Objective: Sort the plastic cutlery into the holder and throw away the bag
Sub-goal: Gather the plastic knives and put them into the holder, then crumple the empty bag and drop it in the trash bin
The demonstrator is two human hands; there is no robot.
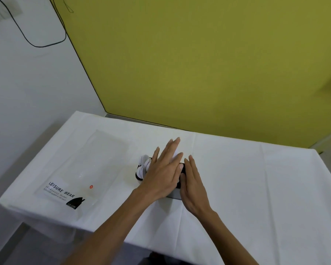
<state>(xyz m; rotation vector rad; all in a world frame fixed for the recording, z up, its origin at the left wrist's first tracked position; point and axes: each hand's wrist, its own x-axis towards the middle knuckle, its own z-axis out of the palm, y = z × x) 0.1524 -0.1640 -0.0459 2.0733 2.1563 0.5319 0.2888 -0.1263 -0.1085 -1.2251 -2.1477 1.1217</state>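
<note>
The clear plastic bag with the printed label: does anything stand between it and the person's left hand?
Nothing visible does. The clear plastic bag lies flat on the white tablecloth, left of the left hand, which lies over the black holder of white plastic cutlery; only bare cloth separates them.

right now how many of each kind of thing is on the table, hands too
bag: 1
holder: 1
hands: 2, left hand and right hand
total: 4
cutlery in the holder: mostly hidden by the hands, cannot count
</note>
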